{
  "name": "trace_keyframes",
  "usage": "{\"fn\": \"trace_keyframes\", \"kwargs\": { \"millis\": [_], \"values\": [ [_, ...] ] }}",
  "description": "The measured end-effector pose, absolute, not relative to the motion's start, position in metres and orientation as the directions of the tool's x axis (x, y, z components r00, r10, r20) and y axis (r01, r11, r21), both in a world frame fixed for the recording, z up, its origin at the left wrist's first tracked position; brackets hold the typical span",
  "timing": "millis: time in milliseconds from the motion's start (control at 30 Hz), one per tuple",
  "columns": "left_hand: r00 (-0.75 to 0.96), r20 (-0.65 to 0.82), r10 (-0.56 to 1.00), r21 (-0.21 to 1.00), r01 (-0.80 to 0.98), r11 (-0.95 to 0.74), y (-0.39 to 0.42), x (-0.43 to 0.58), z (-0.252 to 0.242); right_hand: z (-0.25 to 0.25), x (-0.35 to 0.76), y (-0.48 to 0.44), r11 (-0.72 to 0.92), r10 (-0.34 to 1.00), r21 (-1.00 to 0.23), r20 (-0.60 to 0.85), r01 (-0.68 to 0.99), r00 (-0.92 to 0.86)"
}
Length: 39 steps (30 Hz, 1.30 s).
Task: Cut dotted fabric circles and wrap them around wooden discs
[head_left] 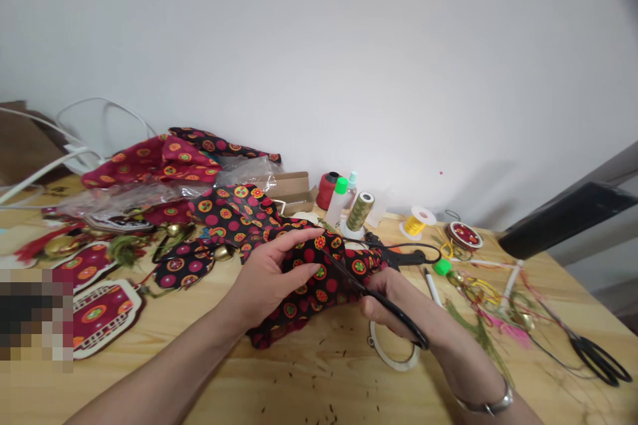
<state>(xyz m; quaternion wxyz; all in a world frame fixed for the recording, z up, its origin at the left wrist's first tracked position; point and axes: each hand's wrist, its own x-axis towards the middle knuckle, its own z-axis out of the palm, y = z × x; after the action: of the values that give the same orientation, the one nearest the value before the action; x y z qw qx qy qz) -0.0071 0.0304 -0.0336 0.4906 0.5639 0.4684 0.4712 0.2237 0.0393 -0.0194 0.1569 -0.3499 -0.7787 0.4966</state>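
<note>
My left hand [272,275] pinches a piece of black fabric with red and yellow circles [309,282], thumb on top and fingers wrapped round its edge. My right hand [399,312] is closed round the handles of black scissors [383,305], whose blades point up and left into the fabric near my left fingers. A flat white ring [393,352] lies on the wooden table [299,378] just under my right hand. A metal bracelet [491,404] sits on my right wrist.
More patterned fabric [149,159] and plastic wrap are piled at the back left, with decorated red cut-outs [102,309] at the left. Thread spools [359,211], small bottles [337,199], a yellow cord reel [416,222] and second scissors [598,355] lie to the right.
</note>
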Motion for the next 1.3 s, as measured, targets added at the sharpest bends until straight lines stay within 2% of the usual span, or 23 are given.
{"fn": "trace_keyframes", "kwargs": {
  "millis": [533,967,1300],
  "values": [
    [0.238,0.058,0.97,0.989,0.121,-0.089,0.03,-0.0107,-0.0336,-0.0162,0.2253,0.038,0.269,0.701,-0.829,-0.18,0.49,-0.69],
    [0.255,0.073,0.964,0.987,0.118,-0.106,0.0302,-0.0131,-0.0296,-0.0236,0.2253,0.0401,0.273,0.669,-0.893,-0.092,0.358,-0.737],
    [0.294,0.023,0.956,0.996,0.078,-0.047,0.0309,-0.0151,-0.0278,-0.0243,0.228,0.04,0.26,0.694,-0.873,-0.128,0.413,-0.709]
  ]
}}
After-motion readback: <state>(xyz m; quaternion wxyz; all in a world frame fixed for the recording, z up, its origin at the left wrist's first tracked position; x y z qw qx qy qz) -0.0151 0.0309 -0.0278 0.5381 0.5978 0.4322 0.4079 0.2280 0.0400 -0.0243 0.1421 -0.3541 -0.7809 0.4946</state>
